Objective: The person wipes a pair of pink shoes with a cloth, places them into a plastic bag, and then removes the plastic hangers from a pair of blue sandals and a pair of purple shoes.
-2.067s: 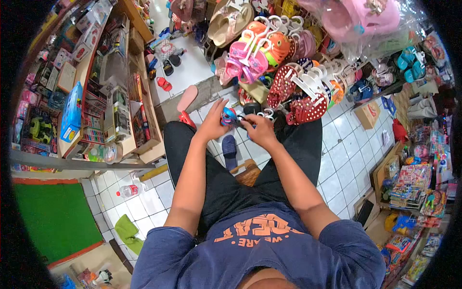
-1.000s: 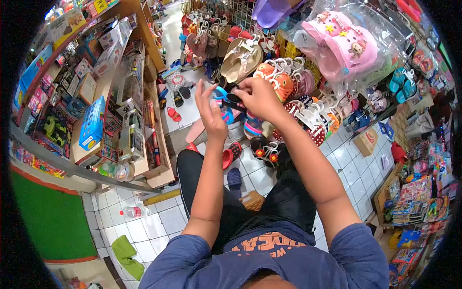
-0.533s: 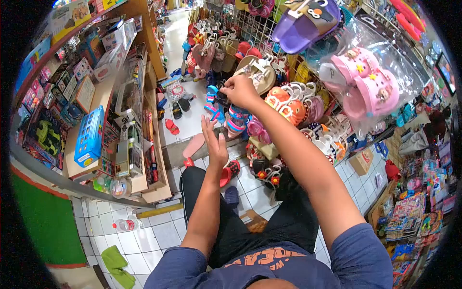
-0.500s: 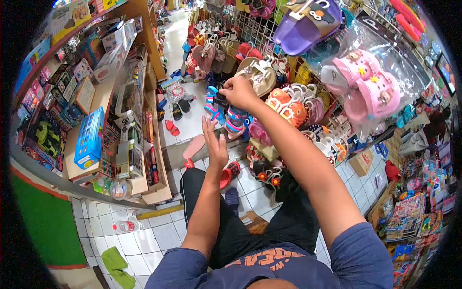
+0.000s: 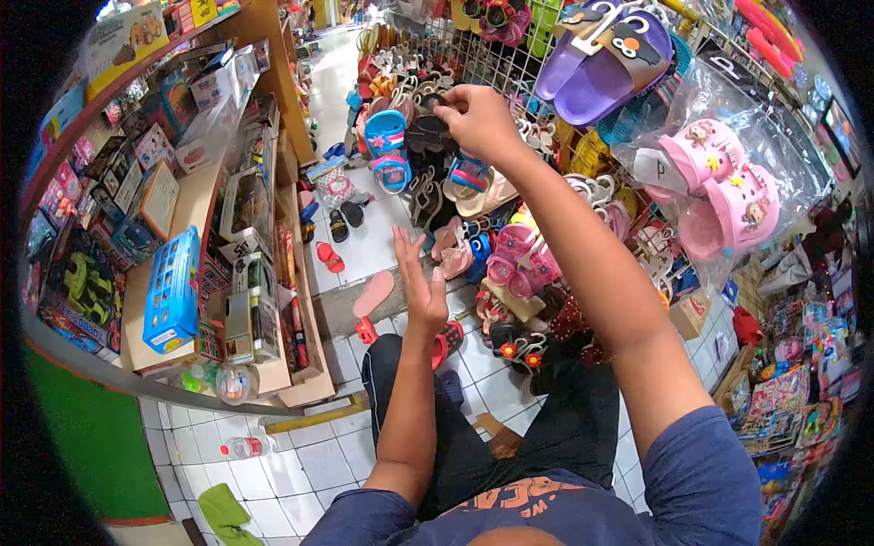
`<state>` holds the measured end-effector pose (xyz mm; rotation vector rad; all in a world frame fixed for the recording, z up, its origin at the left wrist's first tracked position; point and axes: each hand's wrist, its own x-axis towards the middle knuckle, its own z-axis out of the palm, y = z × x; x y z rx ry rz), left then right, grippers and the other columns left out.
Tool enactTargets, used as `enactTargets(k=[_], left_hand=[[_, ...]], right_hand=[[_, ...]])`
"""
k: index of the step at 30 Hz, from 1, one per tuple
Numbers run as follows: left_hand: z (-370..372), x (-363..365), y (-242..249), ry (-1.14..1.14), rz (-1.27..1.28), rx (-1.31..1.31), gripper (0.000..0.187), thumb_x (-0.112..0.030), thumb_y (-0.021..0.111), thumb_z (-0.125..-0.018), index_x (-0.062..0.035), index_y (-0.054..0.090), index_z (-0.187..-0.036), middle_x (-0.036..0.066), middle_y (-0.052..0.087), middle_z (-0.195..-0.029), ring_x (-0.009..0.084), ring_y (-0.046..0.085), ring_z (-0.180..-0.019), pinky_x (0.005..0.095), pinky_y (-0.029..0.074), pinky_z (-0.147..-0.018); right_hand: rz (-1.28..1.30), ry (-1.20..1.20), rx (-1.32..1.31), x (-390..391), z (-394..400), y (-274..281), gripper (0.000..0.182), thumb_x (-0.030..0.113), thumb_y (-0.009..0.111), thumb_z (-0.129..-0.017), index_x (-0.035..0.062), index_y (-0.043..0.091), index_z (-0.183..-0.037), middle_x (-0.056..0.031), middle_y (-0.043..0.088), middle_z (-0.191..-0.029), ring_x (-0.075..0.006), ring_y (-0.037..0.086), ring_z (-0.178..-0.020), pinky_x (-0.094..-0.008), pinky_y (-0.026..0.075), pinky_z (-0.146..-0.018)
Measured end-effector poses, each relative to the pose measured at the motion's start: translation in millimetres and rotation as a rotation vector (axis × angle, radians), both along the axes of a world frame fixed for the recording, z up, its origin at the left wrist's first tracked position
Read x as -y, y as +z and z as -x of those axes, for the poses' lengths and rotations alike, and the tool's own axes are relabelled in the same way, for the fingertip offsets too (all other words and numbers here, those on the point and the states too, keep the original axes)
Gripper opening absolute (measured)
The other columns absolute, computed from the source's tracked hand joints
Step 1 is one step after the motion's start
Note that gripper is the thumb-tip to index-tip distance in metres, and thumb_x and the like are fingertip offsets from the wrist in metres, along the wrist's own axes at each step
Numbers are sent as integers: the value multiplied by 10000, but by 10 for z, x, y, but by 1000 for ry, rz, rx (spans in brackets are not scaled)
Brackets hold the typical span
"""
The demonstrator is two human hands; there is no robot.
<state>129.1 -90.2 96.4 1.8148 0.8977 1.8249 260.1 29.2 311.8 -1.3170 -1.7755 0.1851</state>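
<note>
My right hand (image 5: 481,120) reaches up to the hanging sandals, its thumb and fingers pinched at the edge of a dark sandal (image 5: 426,132). A blue sandal with pink straps and a star (image 5: 387,150) hangs just left of it. Another blue and pink sandal (image 5: 470,173) shows below my right wrist. My left hand (image 5: 421,289) is raised with its fingers stretched and spread, holding nothing, left of pink sandals (image 5: 521,259) on white hangers.
Purple slides (image 5: 608,64) and bagged pink clogs (image 5: 724,187) hang at upper right. A shelf with boxed toys (image 5: 171,289) stands at left. Loose shoes (image 5: 346,218), a pink insole (image 5: 373,293), a bottle (image 5: 244,447) and a green cloth (image 5: 223,514) lie on the tiled floor.
My right hand has risen slightly and moved right, with the dark sandal at its fingertips. The blue and pink sandals have swung apart and upward. My left hand has shifted right and down, still open.
</note>
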Motion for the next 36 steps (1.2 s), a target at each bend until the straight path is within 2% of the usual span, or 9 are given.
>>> enactTargets(k=[1, 2, 5, 10, 13, 15, 29, 31, 36], left_hand=[[-7, 11, -57, -4, 6, 1, 521, -151, 448, -926, 16, 383, -1415, 273, 120, -1605, 432, 191, -1476, 506, 160, -1187], [-9, -8, -109, 5, 36, -14, 536, -211, 447, -941, -3, 373, -1430, 260, 108, -1612, 425, 196, -1475, 504, 161, -1185], [17, -132, -172, 27, 57, -20, 555, -266, 447, -956, -25, 360, -1448, 243, 98, -1619, 409, 204, -1475, 501, 164, -1184], [127, -249, -399, 54, 151, 34, 554, -240, 450, -954, -35, 354, -1460, 215, 121, -1623, 366, 232, -1463, 492, 190, -1177], [177, -311, -549, 86, 205, 16, 549, -238, 446, -958, -35, 355, -1460, 208, 123, -1624, 363, 234, -1462, 494, 195, -1175], [205, -340, -588, 59, 228, 29, 528, -216, 449, -962, -10, 369, -1442, 245, 133, -1610, 386, 207, -1473, 478, 173, -1184], [134, -647, -880, -70, 398, 229, 502, -228, 431, -956, 0, 434, -1402, 266, 188, -1589, 385, 237, -1462, 440, 205, -1180], [119, -631, -878, -161, 488, 279, 505, -226, 428, -955, 7, 430, -1403, 265, 186, -1584, 377, 279, -1443, 436, 238, -1171], [41, -701, -1022, -198, 422, 293, 480, -247, 415, -1003, 1, 417, -1414, 240, 162, -1592, 342, 400, -1382, 421, 312, -1139]], right_hand=[[-47, -2, 17, 6, 12, -17, 251, 167, 722, -861, -42, 696, -997, -158, 725, -846, -188, 682, -722, -333, 522, -688], [-48, -10, 26, -36, 6, -102, 253, 240, 722, -844, 14, 730, -959, -207, 706, -902, -338, 695, -850, -414, 523, -768], [13, -11, 30, 54, 88, -298, 235, 208, 709, -841, 6, 730, -959, -219, 704, -892, -361, 692, -848, -441, 526, -771], [91, 67, -2, -43, 261, -700, 247, 197, 766, -804, -29, 719, -893, -129, 704, -736, -196, 680, -654, -337, 524, -631], [243, 94, 77, -204, 300, -841, 253, 199, 781, -790, -34, 722, -869, -124, 701, -720, -183, 673, -628, -327, 525, -629], [327, 101, 16, -311, 334, -903, 274, 242, 822, -726, 10, 743, -847, -197, 700, -777, -308, 708, -730, -395, 539, -708], [213, 36, -120, -1636, 220, -923, 312, 288, 828, -749, 85, 769, -978, -104, 748, -939, -222, 713, -847, -341, 544, -800], [158, 13, -91, -1697, 196, -785, 332, 154, 794, -817, -53, 710, -1062, -95, 731, -848, -148, 685, -644, -289, 546, -624], [118, 8, -162, -2160, -10, -724, 343, 168, 814, -818, -55, 708, -1056, -99, 733, -874, -128, 662, -647, -283, 542, -611]])
